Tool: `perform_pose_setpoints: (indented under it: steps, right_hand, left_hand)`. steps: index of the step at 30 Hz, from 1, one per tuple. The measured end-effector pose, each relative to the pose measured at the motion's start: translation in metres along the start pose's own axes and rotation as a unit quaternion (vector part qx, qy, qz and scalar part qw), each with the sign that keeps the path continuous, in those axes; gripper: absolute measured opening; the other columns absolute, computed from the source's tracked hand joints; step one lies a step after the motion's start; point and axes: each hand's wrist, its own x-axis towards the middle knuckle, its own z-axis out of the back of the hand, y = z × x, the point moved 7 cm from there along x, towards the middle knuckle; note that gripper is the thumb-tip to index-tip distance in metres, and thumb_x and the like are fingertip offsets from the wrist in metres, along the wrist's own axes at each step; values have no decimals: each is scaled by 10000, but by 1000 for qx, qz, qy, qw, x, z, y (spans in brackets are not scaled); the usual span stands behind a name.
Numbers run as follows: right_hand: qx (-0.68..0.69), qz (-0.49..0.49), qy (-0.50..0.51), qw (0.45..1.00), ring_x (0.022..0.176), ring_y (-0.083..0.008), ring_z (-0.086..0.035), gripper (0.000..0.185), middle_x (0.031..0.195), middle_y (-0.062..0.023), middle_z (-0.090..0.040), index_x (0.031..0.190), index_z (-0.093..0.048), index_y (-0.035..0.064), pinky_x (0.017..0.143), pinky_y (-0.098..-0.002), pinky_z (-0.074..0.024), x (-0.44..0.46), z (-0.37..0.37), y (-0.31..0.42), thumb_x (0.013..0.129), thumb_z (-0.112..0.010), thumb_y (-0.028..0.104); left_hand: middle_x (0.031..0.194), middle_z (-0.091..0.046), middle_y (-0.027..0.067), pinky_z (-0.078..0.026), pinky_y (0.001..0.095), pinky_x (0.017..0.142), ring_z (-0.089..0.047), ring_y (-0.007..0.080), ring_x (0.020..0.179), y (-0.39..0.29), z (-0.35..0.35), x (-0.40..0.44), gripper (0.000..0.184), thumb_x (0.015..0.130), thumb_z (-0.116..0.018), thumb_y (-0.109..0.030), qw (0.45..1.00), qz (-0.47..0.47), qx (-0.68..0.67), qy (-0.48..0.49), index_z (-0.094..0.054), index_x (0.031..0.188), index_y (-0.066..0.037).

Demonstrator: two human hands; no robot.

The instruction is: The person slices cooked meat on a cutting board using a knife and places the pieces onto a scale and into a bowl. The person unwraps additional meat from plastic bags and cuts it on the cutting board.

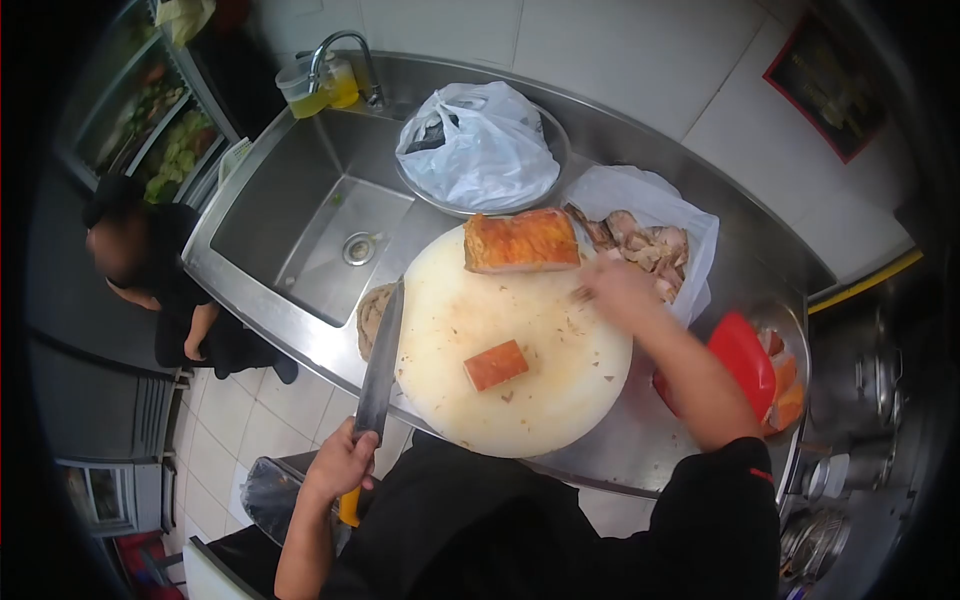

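Note:
My left hand (343, 462) is wrapped round the yellow handle of a large knife (378, 370). Its blade points away from me along the left edge of the round white cutting board (440, 300). My right hand (622, 292) is over the board's right edge, beside a white plastic bag (700, 225) with chopped meat (650, 250) on it. Its fingers are blurred, so what they hold, if anything, is unclear. A big slab of roasted meat (522, 240) with golden-brown skin lies at the back of the board. Nearer me sits a smaller block of meat (496, 366), with crumbs scattered around.
A metal bowl (566, 150) behind the board holds a tied white bag (490, 150). Left are the sink (290, 225) and faucet (345, 38). A red plastic container (742, 360) stands right, beside a tray with meat pieces (786, 385). Another person (180, 260) stands at left.

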Motion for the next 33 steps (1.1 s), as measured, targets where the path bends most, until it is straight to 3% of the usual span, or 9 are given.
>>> perform_pose_setpoints:
  steps: [6,11,15,18,21,25,27,30,33]
  right_hand:
    - [-187,-191,-23,963,1151,-401,-593,509,1183,-177,-640,1328,-569,74,955,-551,-490,-1,34,-112,855,-704,206]
    - [63,-26,-35,997,1252,-349,-556,567,1345,-179,-587,1286,-603,44,1083,-440,-441,1,52,8,794,-793,253]
    - [199,199,-21,959,1193,-372,-584,478,1224,-183,-644,1234,-645,54,1022,-440,-471,-30,19,149,833,-763,287]
    - [270,38,82,959,1145,-305,-641,468,1218,-166,-674,1209,-657,-7,953,-416,-512,-12,-3,151,852,-760,276]
    - [624,-138,58,767,930,-188,-696,430,1061,-71,-724,1227,-644,9,812,-335,-539,-27,-32,102,910,-726,289]
    - [787,-197,-57,582,953,-156,-707,378,1116,-79,-723,1236,-643,-3,850,-306,-559,-97,-9,45,916,-698,189]
    - [752,-204,-159,606,958,-165,-709,367,1108,-69,-722,1241,-638,1,850,-317,-568,-142,3,-8,911,-694,152]
    - [484,-339,-280,757,955,-134,-669,397,1101,-60,-705,1268,-626,-2,817,-301,-555,-215,66,-65,914,-706,160]
    - [185,-510,-211,813,1024,-304,-688,593,1173,-195,-690,1252,-626,-39,908,-379,-539,-265,109,-82,848,-797,359]
  left_hand:
    - [700,-601,84,-534,305,521,-612,165,507,3,-3,-1,280,1031,-530,-229,1000,3,12,-10,-510,1071,47]
    - [838,-706,197,-565,366,587,-684,257,550,-15,11,-11,318,1021,-549,-248,991,5,123,-54,-516,1081,62]
    - [908,-728,224,-567,387,610,-705,278,582,-23,17,-13,328,1013,-567,-261,990,-10,130,-46,-528,1066,60]
    - [914,-712,271,-556,471,709,-701,414,740,-9,21,1,335,1007,-561,-287,979,-80,179,-59,-548,1088,38]
    - [886,-695,289,-522,536,789,-659,497,880,-19,25,1,332,992,-574,-312,975,-95,197,-47,-577,1068,11]
    - [796,-693,254,-519,527,741,-671,473,821,-27,20,4,309,974,-611,-297,965,-150,212,-14,-594,1013,9]
    - [776,-689,248,-518,524,723,-672,469,802,-37,15,7,290,969,-623,-276,958,-162,237,13,-595,1013,10]
    - [775,-690,250,-516,526,713,-672,471,805,-46,4,18,273,966,-634,-259,939,-183,288,34,-585,1012,6]
    - [779,-690,253,-514,535,715,-670,477,810,-59,-6,26,282,965,-637,-266,922,-200,329,44,-570,1019,3]
